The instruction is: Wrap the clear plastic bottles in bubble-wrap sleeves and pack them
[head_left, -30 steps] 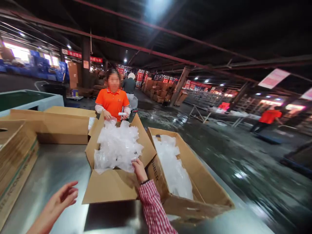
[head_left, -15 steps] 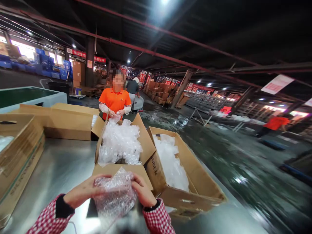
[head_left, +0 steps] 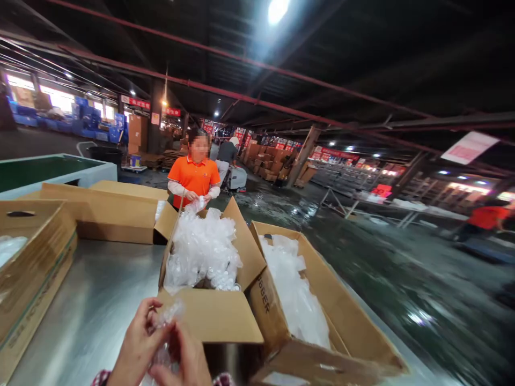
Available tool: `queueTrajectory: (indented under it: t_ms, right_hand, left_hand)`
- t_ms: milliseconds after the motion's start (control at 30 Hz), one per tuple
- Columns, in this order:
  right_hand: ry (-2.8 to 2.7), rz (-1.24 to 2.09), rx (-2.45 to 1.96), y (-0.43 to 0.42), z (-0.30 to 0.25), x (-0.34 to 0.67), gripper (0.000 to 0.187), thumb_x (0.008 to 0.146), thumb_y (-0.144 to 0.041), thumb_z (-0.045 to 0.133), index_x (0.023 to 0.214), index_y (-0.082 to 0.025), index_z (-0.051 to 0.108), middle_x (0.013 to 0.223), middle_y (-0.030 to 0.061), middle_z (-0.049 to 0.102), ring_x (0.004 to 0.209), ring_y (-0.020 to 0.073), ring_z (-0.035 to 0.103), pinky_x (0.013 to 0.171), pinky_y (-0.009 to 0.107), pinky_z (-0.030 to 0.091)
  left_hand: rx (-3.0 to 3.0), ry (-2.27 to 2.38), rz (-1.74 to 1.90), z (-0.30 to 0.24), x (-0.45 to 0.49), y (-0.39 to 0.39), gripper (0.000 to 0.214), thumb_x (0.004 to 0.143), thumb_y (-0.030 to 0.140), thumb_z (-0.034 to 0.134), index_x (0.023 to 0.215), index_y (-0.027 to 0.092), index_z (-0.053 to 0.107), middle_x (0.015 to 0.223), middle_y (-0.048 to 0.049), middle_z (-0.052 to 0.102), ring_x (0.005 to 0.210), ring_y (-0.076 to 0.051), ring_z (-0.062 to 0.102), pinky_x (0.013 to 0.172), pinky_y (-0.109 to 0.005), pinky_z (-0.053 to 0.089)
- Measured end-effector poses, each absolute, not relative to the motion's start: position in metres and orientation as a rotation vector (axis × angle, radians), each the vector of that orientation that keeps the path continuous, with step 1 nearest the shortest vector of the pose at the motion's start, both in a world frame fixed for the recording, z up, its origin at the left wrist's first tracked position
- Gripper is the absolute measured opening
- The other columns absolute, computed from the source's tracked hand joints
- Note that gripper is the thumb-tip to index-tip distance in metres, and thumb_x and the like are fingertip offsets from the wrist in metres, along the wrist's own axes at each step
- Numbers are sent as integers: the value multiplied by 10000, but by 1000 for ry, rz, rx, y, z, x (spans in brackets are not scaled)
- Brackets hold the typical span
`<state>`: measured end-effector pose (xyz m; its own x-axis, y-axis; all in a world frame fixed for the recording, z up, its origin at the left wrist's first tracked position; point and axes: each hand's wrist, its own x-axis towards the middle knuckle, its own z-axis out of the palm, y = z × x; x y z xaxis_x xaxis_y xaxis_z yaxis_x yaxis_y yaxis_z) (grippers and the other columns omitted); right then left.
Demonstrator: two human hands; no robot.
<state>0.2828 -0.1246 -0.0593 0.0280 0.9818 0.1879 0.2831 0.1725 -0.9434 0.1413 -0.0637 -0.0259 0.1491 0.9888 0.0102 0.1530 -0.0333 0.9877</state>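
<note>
Two bare hands meet at six o'clock, low in the view, over the brushed steel table: the left hand and the right hand both pinch a small crumpled piece of clear bubble wrap, which sits between them, just short of the near flap of the open brown cardboard box heaped with more clear bubble wrap. Handling so slack and slippery a sheet probably goes best with a light pinch at its edges, the hands drawing apart evenly so it opens flat instead of bunching. The left fingers curl closed on the wrap's upper edge, thumb against forefinger; the right fingers fold in on its lower part, clenched rather than spread, though the frame edge cuts off the palms. At twelve o'clock, beyond the box, a co-worker in an orange polo shirt also handles plastic. At three o'clock a second cardboard box holds clear plastic.
</note>
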Motion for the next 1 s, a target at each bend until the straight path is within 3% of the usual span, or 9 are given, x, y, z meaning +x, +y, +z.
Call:
queueTrajectory:
  t_ms: [100,200,267,400,533,700,767,867,1000]
  right_hand:
    - [-1395,1062,-1191,-120,-47,279,239,738,-316,619,947,-228,693,856,28,684,764,189,597,731,306,465]
    - [-1151,1304,-1191,-103,-39,313,261,720,-390,633,815,-151,677,721,25,645,633,139,569,638,257,461]
    - [-1204,1314,-1396,-82,-39,347,274,759,-387,586,869,-151,672,747,32,658,627,142,592,631,264,484]
    - [-1382,987,-1899,-21,-54,409,285,871,-275,455,1024,-151,660,965,99,677,921,206,626,824,331,486]
    - [-1413,678,-2270,32,-86,435,262,773,-147,600,1019,-83,662,1163,201,591,1162,300,507,998,409,370]
    - [-1473,503,-2537,52,-118,430,347,743,-161,643,1069,-44,627,1199,247,536,1155,362,487,945,473,392]
    - [-1514,441,-2540,54,-124,427,326,805,-184,563,1090,-32,609,1199,262,522,1153,370,481,926,487,393]
    - [-1559,388,-2473,54,-127,424,289,791,-171,559,1048,-50,611,1179,260,527,1141,369,486,924,490,388]
    - [-1519,408,-2288,50,-114,421,300,750,-219,608,1004,-63,569,994,204,604,1010,326,566,907,476,422]
  left_hand:
    - [1566,1266,988,-31,128,-64,581,621,590,688,1048,225,538,594,33,555,528,-189,521,521,-272,446]
    - [1759,1114,668,-35,109,-62,463,665,602,658,1015,298,650,818,7,681,771,-245,623,701,-288,512]
    - [1771,1009,457,-38,102,-61,393,725,618,591,957,317,691,876,14,695,810,-252,639,712,-275,520]
    - [1697,1113,327,-38,99,-65,494,794,662,455,865,227,677,653,-13,624,507,-188,548,479,-249,435]
    - [1790,1304,342,-27,96,-66,484,831,637,404,718,200,578,631,-14,566,624,-191,559,575,-244,405]
    - [1969,1535,364,-6,89,-66,518,920,521,234,763,175,585,788,-71,595,762,-228,570,751,-353,376]
    - [1903,1571,411,-3,87,-66,494,925,490,246,963,160,610,898,-90,630,857,-242,586,803,-367,387]
    - [1854,1602,525,-3,81,-65,492,933,409,246,1264,154,507,1142,-112,611,1044,-237,566,904,-367,382]
    - [1929,1595,525,-2,74,-61,448,937,325,229,1103,162,612,1025,-105,624,941,-223,583,834,-349,397]
